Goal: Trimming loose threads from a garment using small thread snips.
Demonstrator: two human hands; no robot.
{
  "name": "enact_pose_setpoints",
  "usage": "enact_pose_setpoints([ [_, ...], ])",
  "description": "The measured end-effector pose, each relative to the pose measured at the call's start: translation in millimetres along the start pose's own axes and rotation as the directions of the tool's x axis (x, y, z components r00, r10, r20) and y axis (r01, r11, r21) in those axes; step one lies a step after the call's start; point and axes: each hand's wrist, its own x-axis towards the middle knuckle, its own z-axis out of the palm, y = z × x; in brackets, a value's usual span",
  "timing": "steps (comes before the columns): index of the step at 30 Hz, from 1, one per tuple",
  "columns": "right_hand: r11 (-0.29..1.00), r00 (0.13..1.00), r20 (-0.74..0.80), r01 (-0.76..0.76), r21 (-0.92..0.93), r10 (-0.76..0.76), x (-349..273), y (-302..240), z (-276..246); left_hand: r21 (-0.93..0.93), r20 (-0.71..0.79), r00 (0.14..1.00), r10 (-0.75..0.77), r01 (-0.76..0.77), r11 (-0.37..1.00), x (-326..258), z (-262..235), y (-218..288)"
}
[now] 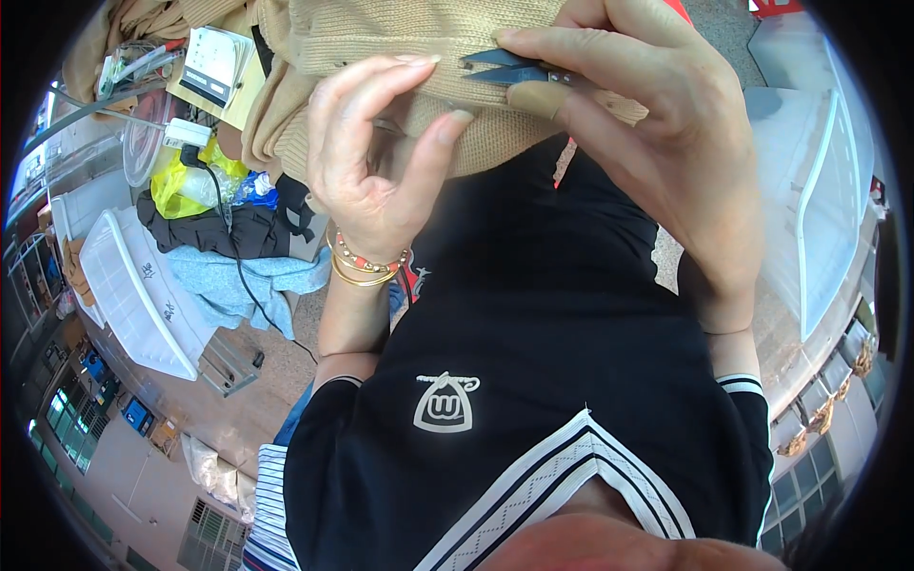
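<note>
A beige knitted garment [400,24] lies spread across the top middle of the view, in front of my body. My right hand [666,114] is closed round a small pair of dark-bladed thread snips [505,72]. The blades are parted and point left, just above the ribbed knit. A tan cover [536,98] sits on one of that hand's fingertips. My left hand [367,157] is at the garment's near edge, thumb and forefinger apart, facing the blade tips. Its other fingers are partly hidden, and I see nothing held in it.
At the left are a white power adapter [186,133] with a black cable, a yellow plastic bag [181,190], a pale blue cloth [243,276] and a white plastic bin [133,295]. A notepad [214,67] lies beside the garment. A translucent bin [824,209] stands at the right.
</note>
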Motion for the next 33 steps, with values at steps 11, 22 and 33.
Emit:
enact_pose_setpoints([
  [11,0.981,0.980,-0.069,0.180,-0.074,-0.185,-6,17,10,-0.103,-0.041,0.998,-0.056,0.052,0.993,-1,3,-3],
  [22,0.979,0.983,-0.053,0.168,-0.112,-0.174,-7,11,7,-0.150,-0.024,0.994,-0.103,0.098,0.984,-1,3,-1],
  [33,0.982,0.981,-0.093,0.160,-0.100,-0.169,-2,2,8,-0.103,-0.047,0.990,-0.132,0.126,0.987,14,-19,-7],
])
